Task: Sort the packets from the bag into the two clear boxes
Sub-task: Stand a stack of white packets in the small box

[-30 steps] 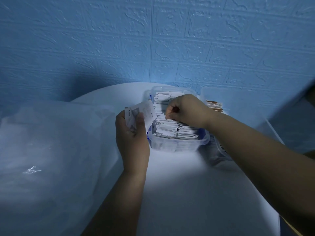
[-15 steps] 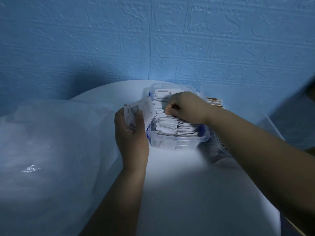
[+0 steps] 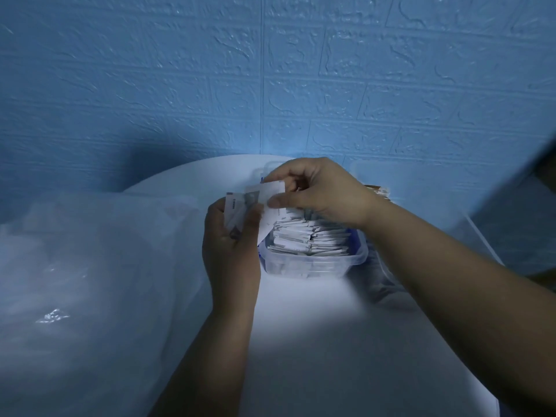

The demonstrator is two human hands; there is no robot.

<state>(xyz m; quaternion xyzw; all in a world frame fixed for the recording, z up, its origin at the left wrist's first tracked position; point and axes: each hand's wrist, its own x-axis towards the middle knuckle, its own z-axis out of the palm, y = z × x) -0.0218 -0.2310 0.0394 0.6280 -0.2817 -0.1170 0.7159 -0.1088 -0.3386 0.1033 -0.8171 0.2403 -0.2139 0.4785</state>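
Note:
My left hand [image 3: 231, 251] holds a small stack of white packets [image 3: 240, 206] upright, just left of a clear box [image 3: 313, 264] packed with several white packets [image 3: 310, 239]. My right hand [image 3: 319, 191] hovers over that box and pinches the top white packet [image 3: 272, 191] of the stack between thumb and forefinger. A second clear box [image 3: 388, 176] stands to the right, mostly hidden behind my right arm, with brown-edged packets [image 3: 379, 190] showing in it. The big clear plastic bag [image 3: 84, 281] lies at the left.
Everything rests on a round white table [image 3: 316, 356] against a blue textured wall [image 3: 270, 70]. The bag covers the table's left part. A dark object [image 3: 544, 176] stands at the right edge of view.
My right hand has lifted off the packets in the box and moved left to my left hand's stack, where it now grips the top packet.

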